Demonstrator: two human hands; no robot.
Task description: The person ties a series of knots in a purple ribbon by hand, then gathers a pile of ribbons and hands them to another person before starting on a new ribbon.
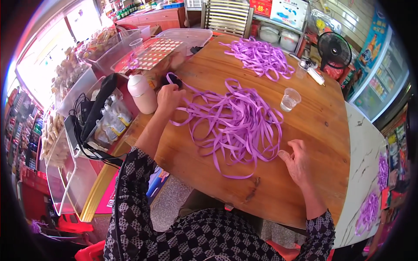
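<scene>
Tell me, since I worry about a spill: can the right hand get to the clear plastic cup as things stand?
Probably yes. The right hand rests on the wooden table at the edge of the purple ribbon tangle; the clear plastic cup stands farther out, and only bare tabletop lies between them.

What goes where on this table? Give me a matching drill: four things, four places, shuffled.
Things:
1. left hand
2. right hand
3. clear cup
4. black fan

Places:
A. far right edge of the wooden table
B. right of the big purple ribbon tangle
C. at the tangle's near right edge
D. by the white bottle, on a ribbon strand

Pairs: 1-D, 2-C, 3-B, 4-A
</scene>
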